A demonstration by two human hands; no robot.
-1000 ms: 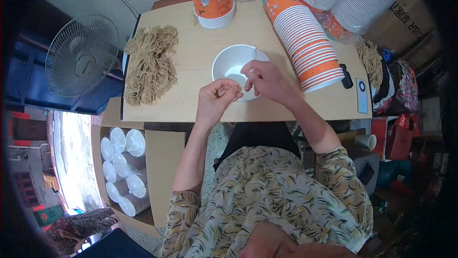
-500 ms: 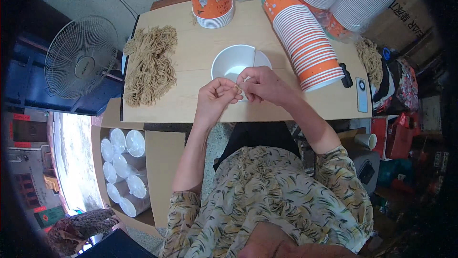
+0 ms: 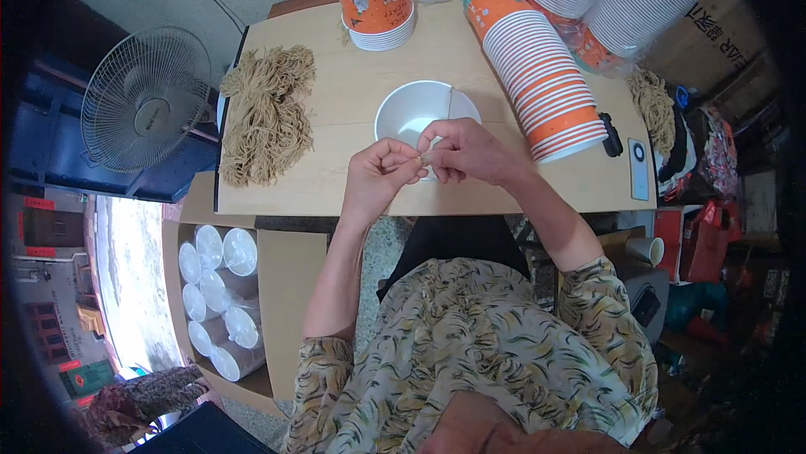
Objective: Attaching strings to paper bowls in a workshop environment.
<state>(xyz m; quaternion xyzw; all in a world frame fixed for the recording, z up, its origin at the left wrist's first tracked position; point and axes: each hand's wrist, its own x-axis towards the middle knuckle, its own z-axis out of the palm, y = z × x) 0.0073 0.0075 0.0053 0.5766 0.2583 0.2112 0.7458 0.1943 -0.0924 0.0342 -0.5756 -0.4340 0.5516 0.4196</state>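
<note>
A white paper bucket point(image 3: 403, 110) stands at the middle of the table, just beyond my hands. A thin cord point(image 3: 451, 100) hangs over its far rim and runs down toward my fingers. My left hand point(image 3: 382, 175) is closed in a pinch, thumb against forefinger, at the bucket's near rim. Facing it, my right hand point(image 3: 463, 152) pinches too, its fingertips touching those of the left. A small bit of the cord shows between the fingertips; the rest is hidden by my fingers. To the left lies a bundle of beige cords point(image 3: 267, 118).
A short upside-down stack of orange-and-white buckets point(image 3: 374, 1) stands at the back. A long stack of buckets point(image 3: 537, 72) lies along the right, beside a black object point(image 3: 610, 135) and a phone-like white slab point(image 3: 640, 169). A fan point(image 3: 149, 101) and a carton of wrapped cups point(image 3: 290, 311) are left.
My fingertips stay pinched together at the bucket's near rim, with only slight finger movement. The cord on the far rim looks slightly shifted. The whole view has moved a little.
</note>
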